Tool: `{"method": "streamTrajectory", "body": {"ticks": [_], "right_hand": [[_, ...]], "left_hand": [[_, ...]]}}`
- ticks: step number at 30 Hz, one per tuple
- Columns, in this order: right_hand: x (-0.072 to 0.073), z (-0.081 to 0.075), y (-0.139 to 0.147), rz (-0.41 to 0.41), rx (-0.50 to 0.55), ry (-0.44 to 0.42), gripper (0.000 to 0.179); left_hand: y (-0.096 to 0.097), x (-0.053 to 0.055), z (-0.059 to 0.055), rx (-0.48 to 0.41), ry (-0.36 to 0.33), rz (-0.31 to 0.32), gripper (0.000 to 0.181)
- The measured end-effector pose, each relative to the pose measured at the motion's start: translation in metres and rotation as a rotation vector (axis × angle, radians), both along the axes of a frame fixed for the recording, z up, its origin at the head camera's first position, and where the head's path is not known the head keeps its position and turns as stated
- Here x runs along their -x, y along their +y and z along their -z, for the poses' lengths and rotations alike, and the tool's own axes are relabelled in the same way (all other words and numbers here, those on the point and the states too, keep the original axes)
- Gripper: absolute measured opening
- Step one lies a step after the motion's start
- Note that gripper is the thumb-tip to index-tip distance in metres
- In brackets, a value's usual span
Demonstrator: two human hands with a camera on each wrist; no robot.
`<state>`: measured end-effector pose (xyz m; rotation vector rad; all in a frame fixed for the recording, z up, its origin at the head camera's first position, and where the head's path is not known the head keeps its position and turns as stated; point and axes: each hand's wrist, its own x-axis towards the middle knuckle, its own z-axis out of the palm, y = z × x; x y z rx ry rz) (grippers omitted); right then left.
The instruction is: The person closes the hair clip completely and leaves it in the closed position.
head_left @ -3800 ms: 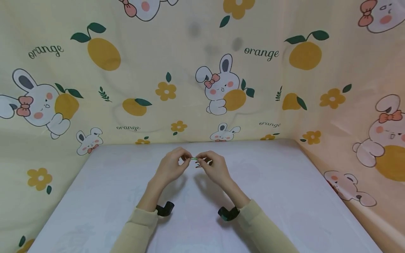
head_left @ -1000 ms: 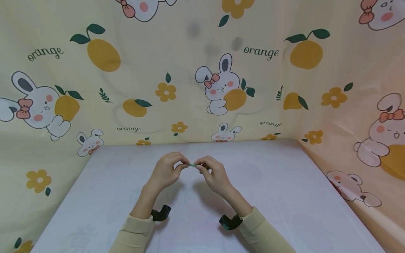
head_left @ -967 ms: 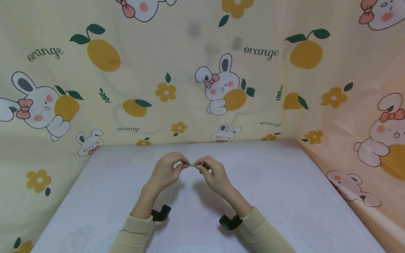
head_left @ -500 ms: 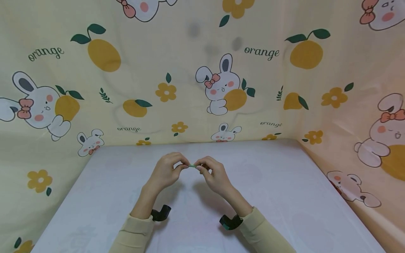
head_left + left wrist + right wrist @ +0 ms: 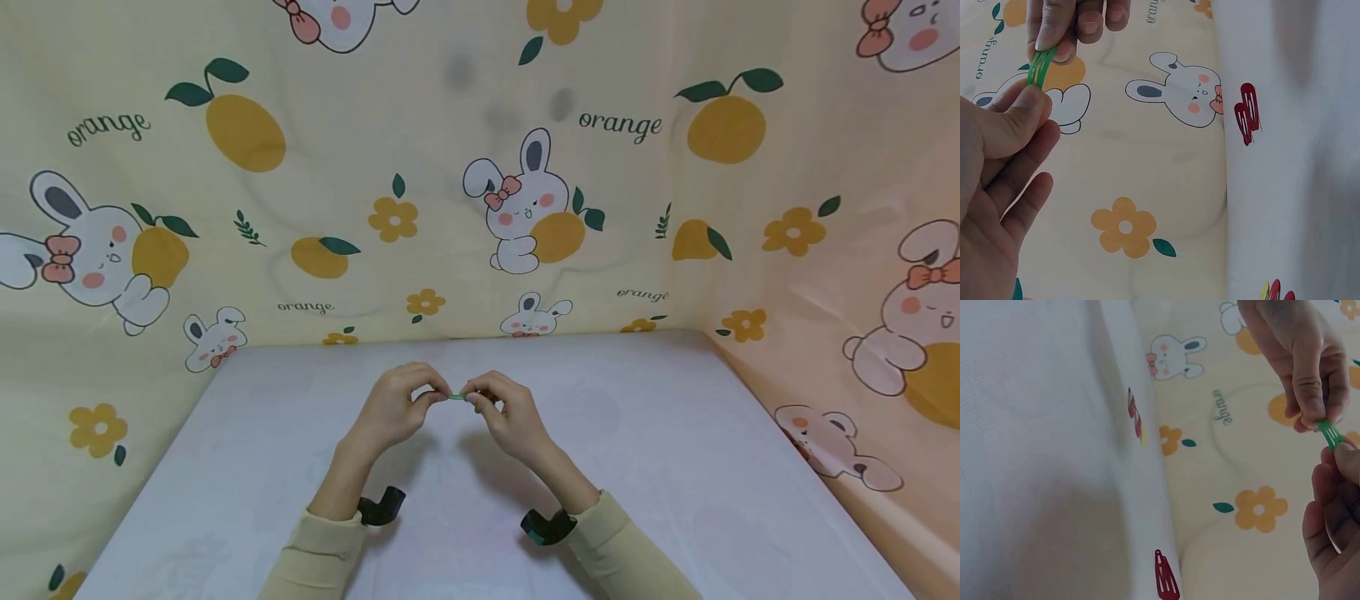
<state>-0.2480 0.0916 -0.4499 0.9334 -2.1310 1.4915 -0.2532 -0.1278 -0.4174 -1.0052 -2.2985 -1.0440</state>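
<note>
In the head view, a small green snap hair clip (image 5: 457, 397) is stretched between my hands above the white table. My left hand (image 5: 393, 404) pinches one end of it between thumb and fingers. The other end is pinched by my right hand (image 5: 510, 412). Close up in the left wrist view, the green hair clip (image 5: 1040, 67) shows slots along its body, its ends covered by fingertips. The right wrist view has the same hair clip (image 5: 1330, 434) between both thumbs. Whether it is snapped or bent open, I cannot tell.
Two dark red hair clips (image 5: 1247, 112) lie on the table in the left wrist view, with red and yellow clips (image 5: 1275, 290) at its bottom edge. The head view hides them behind the hands. A printed cloth (image 5: 420, 108) hangs behind the white table (image 5: 637, 467).
Since the oldest frame, both hands have come slightly lower and nearer, and dark bits beside the right fingers are no longer visible. Over the last second, the clip has dipped slightly.
</note>
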Motion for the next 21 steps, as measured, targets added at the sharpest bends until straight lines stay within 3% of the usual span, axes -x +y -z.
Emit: {"method": "streamTrajectory", "body": {"ticks": [12, 21], "right_hand": [[-0.0003, 0.0002, -0.0004, 0.014, 0.003, -0.003, 0.017], [-0.002, 0.0006, -0.0022, 0.055, 0.036, -0.047, 0.01]], "left_hand": [[0.0001, 0.0001, -0.0003, -0.006, -0.012, 0.005, 0.021], [0.0029, 0.0, 0.0007, 0.01, -0.032, -0.046, 0.016]]}}
